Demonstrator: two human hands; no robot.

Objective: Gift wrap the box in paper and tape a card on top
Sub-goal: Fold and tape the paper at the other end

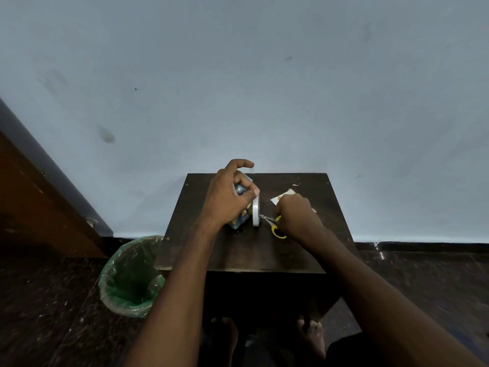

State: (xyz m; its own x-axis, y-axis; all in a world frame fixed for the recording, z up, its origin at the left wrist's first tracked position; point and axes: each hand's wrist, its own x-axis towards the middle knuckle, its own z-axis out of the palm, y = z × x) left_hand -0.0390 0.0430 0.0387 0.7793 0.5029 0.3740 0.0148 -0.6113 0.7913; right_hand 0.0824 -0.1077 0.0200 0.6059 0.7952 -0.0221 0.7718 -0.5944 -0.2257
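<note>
A small box in blue patterned paper stands on the dark wooden table. My left hand covers its top and pinches a strip of tape pulled up from a white tape roll that stands on edge right beside the box. My right hand grips yellow-handled scissors, their blades pointing left at the roll. A small card lies on the table behind my right hand, partly hidden by it.
A bin lined with a green bag stands on the floor at the table's left front corner. A wooden door is at the far left. The wall is close behind the table. My bare feet show below the table.
</note>
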